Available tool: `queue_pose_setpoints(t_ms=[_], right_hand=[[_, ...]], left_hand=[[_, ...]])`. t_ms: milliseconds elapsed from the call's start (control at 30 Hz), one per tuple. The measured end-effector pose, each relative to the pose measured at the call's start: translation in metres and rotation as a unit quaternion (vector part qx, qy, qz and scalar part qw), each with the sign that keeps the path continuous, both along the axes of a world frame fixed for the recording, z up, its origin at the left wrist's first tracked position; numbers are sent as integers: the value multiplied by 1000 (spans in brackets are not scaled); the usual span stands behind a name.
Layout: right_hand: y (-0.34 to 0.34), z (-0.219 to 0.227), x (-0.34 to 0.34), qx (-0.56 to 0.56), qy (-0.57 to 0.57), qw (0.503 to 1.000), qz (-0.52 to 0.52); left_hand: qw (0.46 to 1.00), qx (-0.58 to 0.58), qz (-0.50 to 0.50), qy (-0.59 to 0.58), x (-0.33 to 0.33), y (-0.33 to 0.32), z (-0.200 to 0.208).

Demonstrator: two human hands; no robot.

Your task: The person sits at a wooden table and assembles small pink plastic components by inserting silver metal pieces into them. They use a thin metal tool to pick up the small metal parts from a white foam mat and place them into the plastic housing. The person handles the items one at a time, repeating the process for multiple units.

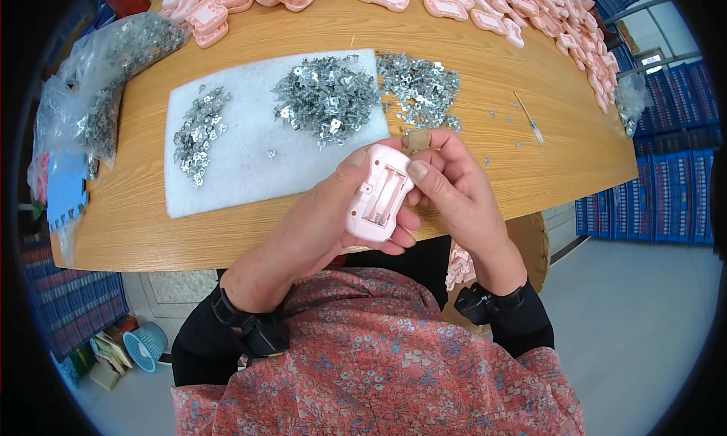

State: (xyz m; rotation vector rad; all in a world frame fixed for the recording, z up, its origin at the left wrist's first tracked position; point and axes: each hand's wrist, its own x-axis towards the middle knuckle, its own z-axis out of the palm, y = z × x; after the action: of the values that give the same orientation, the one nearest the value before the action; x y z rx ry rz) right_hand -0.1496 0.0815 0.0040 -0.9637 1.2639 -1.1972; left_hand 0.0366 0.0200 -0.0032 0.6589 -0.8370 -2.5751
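My left hand (318,203) holds a pale pink plastic casing (362,222) just above the table's near edge. Its thumb lies along the casing's left side, and its fingers pass underneath. An open battery compartment (386,195) faces up, with a coiled spring visible at its lower end. My right hand (458,188) closes on the casing's upper right edge, thumb tip against it and fingers bent behind. A tan wrap (417,139) covers one right fingertip. Any small part between those fingers is hidden. Beyond the hands, small metal clips (327,99) lie heaped on a white foam sheet (246,144).
More clips (420,88) lie on the wooden table (485,65) beside the foam, with a smaller pile (201,137) at its left. Clear bags of clips (106,73) stand far left. Pink casings (530,12) crowd the far edge. A thin pointed tool (530,119) lies at right.
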Motion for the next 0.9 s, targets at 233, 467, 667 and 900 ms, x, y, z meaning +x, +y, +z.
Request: queue_pose_setpoints(t_ms=[233, 467, 667, 900], right_hand=[[3, 2, 4, 11, -17, 999, 38], [8, -1, 13, -2, 2, 1000, 27], [7, 2, 18, -64, 28, 998, 0], [-2, -15, 27, -150, 111, 982, -10]], left_hand=[[927, -338, 89, -135, 5, 6, -8], [796, -563, 59, -214, 7, 6, -7], [997, 31, 70, -15, 17, -3, -13], [976, 176, 41, 119, 32, -2, -20]])
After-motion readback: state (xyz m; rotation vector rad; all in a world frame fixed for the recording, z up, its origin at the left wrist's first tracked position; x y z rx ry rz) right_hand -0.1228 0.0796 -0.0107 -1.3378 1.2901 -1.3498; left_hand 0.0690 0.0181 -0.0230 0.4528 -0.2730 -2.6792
